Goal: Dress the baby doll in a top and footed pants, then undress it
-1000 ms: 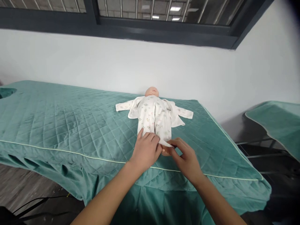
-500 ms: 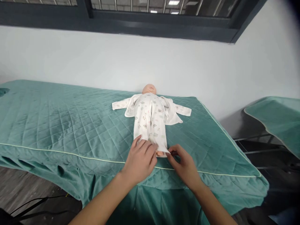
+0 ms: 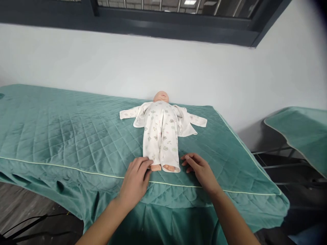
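A baby doll [image 3: 161, 96] lies on its back, head toward the wall, its toes showing at the near end. It wears white printed trousers [image 3: 160, 132] and a white printed jacket [image 3: 187, 124] that lies spread open, sleeves out to both sides. My left hand [image 3: 135, 182] has its fingers closed at the cuff of the left trouser leg, pinching the edge; part of the pinch is hidden. My right hand [image 3: 200, 170] hovers just right of the other cuff, apart from the cloth, fingers loosely curled and holding nothing.
The doll rests on a bed with a green quilted cover [image 3: 76, 136], near its piped front edge. Behind it rise a white wall [image 3: 114, 64] and a dark window frame [image 3: 166, 29]. Another green-covered surface [image 3: 301, 132] stands across a gap at right.
My right hand has let go of the right trouser cuff and moved slightly right. My left hand has shifted left from between the legs to the left cuff. Both feet now show.
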A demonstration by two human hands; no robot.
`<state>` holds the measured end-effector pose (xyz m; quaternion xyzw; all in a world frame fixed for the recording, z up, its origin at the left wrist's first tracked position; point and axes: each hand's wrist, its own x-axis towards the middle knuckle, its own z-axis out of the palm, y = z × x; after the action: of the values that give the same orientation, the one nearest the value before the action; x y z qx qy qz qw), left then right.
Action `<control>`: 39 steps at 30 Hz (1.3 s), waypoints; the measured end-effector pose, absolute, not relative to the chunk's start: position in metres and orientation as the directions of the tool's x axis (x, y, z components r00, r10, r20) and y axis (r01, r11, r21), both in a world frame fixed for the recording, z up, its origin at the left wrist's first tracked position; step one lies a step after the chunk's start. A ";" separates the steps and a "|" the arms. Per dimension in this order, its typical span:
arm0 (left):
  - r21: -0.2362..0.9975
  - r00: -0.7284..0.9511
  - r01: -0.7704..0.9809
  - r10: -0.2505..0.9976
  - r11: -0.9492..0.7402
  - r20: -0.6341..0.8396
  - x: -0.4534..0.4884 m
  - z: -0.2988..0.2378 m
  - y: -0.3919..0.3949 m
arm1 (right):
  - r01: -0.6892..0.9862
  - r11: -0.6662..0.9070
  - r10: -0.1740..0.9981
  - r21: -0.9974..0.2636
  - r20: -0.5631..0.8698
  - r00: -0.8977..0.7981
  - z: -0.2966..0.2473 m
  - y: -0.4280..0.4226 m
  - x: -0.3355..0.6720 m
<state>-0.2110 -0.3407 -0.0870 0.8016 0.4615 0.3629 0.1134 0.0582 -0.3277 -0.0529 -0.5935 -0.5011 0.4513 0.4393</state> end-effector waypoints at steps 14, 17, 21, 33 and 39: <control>0.759 0.215 0.384 0.850 -0.526 0.481 -0.233 -0.074 -0.331 | 0.343 -0.083 0.968 -0.936 0.005 0.250 -0.070 -0.312 0.052; 0.747 0.133 0.507 0.895 -0.431 0.426 -0.243 -0.090 -0.295 | 0.650 0.177 0.898 -0.739 0.391 0.200 -0.079 -0.286 0.049; 0.441 0.244 0.785 0.872 -0.434 0.424 -0.240 -0.095 -0.231 | 0.879 0.283 0.856 -0.382 0.513 -0.053 -0.081 -0.239 0.046; 0.230 0.556 0.739 0.766 -0.633 0.322 -0.206 -0.084 -0.145 | 0.925 0.362 0.879 -0.115 0.372 -0.298 -0.082 -0.188 0.051; 0.346 0.552 0.677 0.759 -0.649 0.344 -0.203 -0.083 -0.136 | 0.872 0.413 0.862 -0.264 0.422 -0.280 -0.079 -0.188 0.051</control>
<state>-0.2033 -0.1361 -0.0825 0.8767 0.4097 0.2365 0.0869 0.0510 -0.1878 -0.0786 -0.5419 -0.8000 -0.0091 0.2574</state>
